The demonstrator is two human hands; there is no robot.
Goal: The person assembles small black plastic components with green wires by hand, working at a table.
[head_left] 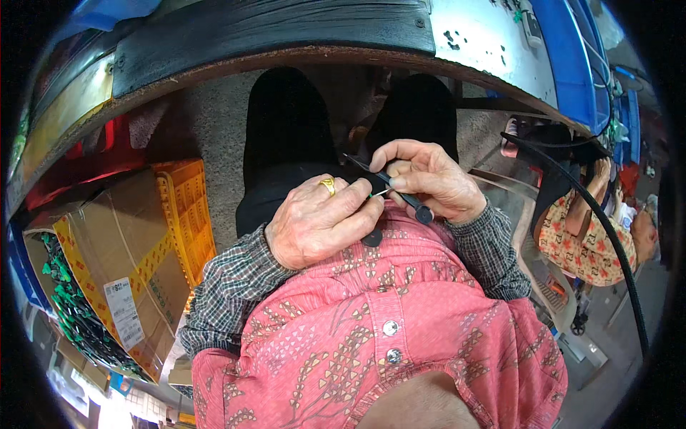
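My left hand [321, 220], with a gold ring on one finger, is closed in a pinch in front of my lap. Its fingertips hold a small part [371, 196] that shows a speck of green; most of it is hidden. A dark rounded end [371, 238] pokes out below these fingers. My right hand [437, 179] is closed around a slim dark tool [409, 199] with a pointed far end and a thick rounded near end. Between the two hands a thin pale sliver [382, 191] shows; I cannot tell which piece it belongs to.
A dark-edged workbench [279, 36] crosses ahead, with small black bits on its pale top. Left stand a cardboard box [121, 264] of green and black parts and an orange crate [187, 207]. A blue bin [572, 64], a black cable [607, 222] and another person [589, 229] are right.
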